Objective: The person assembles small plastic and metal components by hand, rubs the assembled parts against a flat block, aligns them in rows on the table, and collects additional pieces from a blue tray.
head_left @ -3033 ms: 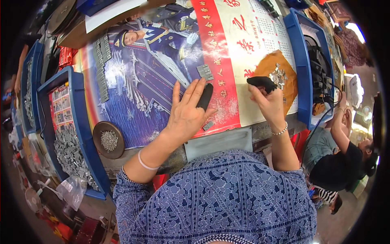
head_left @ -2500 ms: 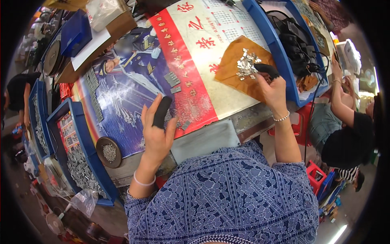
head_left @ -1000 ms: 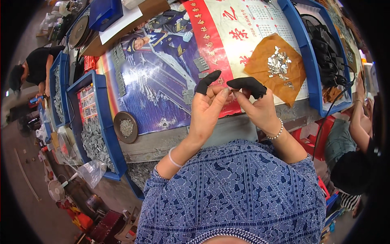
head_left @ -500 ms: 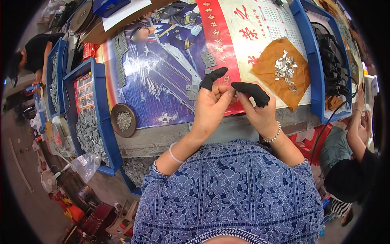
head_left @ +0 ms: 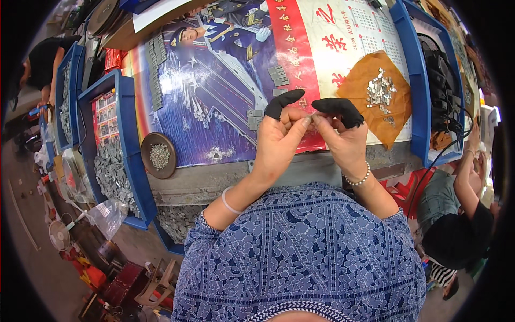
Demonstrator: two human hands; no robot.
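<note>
- Brown dish (head_left: 170, 168) held metallic bits (head_left: 159, 156).
- Blue bin (head_left: 130, 123) beside it held grey pieces (head_left: 113, 172).
- Left hand (head_left: 280, 140) and right hand (head_left: 347, 144) met, fingertips pinched closed; anything held was too small to tell.

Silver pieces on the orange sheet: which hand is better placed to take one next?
Probably the right hand: it is nearer the silver pieces on the orange sheet, with the left hand farther off. Their fingertips are close together, though, so the right may need freeing first.
</note>
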